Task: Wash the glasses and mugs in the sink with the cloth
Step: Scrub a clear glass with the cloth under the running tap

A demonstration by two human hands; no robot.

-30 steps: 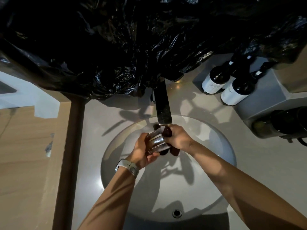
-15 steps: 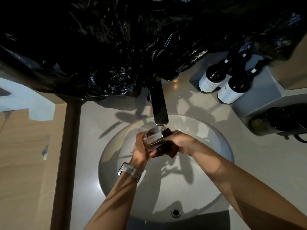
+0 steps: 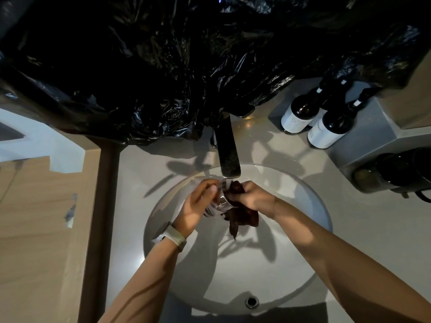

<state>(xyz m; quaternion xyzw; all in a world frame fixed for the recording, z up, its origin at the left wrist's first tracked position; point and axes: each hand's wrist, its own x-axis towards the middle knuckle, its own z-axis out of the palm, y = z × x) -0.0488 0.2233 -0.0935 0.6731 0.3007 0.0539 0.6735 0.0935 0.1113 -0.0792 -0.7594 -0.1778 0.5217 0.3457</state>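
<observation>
We hold a glass (image 3: 219,202) over the sink (image 3: 310,206), just under the tap (image 3: 227,148). Its long axis tilts, the rim up toward the spout, the base down toward us. Our left hand (image 3: 196,206) wraps its grip round the glass from the left. Our right hand (image 3: 253,198) pinches a dark cloth (image 3: 242,219) against the glass's right side; the cloth's tail hangs below. Bottles (image 3: 326,129) stand on the surface at right.
</observation>
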